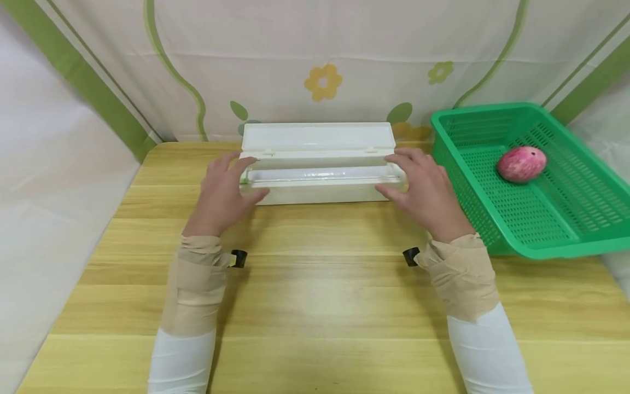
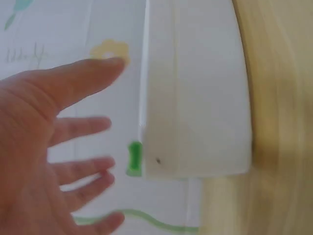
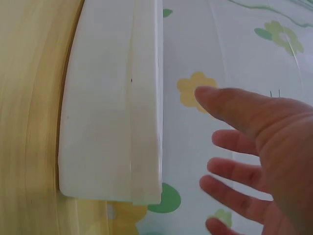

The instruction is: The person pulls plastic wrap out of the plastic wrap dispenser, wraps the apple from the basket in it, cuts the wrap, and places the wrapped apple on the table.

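A long white cling film dispenser box [image 1: 315, 196] lies on the table with its lid [image 1: 317, 137] raised toward the back. Inside it a roll of clear film [image 1: 320, 174] stretches from end to end. My left hand [image 1: 223, 189] hovers over the box's left end, thumb and fingers spread apart. Over the right end is my right hand [image 1: 425, 189], held in the same spread way. Both wrist views show a gap between the fingers and the box wall. A small green slider [image 2: 135, 157] sits at the box's left corner.
To the right stands a green plastic basket [image 1: 529, 249] with a pink oval fruit [image 1: 523, 164] in it, close beside my right forearm. A pale curtain [image 1: 275, 65] with flower prints hangs right behind the wooden table [image 1: 315, 306].
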The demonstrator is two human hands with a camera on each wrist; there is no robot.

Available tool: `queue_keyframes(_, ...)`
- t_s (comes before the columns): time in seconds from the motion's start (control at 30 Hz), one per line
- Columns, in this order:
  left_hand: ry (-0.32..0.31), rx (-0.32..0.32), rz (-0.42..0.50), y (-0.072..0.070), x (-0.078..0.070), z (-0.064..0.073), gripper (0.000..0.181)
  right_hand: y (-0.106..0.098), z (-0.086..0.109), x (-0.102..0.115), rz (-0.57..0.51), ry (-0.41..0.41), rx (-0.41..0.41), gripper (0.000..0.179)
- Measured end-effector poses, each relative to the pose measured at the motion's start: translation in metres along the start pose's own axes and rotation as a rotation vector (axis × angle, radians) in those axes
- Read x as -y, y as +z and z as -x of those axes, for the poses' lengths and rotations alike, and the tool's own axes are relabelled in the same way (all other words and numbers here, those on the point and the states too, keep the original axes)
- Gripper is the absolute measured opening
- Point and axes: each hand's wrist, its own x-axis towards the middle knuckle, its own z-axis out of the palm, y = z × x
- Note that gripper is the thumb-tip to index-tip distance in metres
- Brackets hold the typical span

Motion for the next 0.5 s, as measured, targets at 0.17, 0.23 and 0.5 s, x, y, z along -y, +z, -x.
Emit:
queue_keyframes(0.17, -0.003, -0.167, 0.074, 0.002, 0.013, -0.003, 0.034, 0.003, -0.004, -0.010, -0.028, -0.044, -0.097, 0.037)
queue_keyframes(0.23, 0.006, -0.195, 0.103, 0.004, 0.017, -0.004, 0.027, 0.004, -0.005, -0.014, -0.031, -0.048, -0.094, 0.032)
queue_keyframes(0.5, 0.087, -0.156, 0.167, 0.011, 0.031, -0.012, 0.018, 0.005, -0.008, -0.027, -0.039, -0.013, -0.006, 0.024)
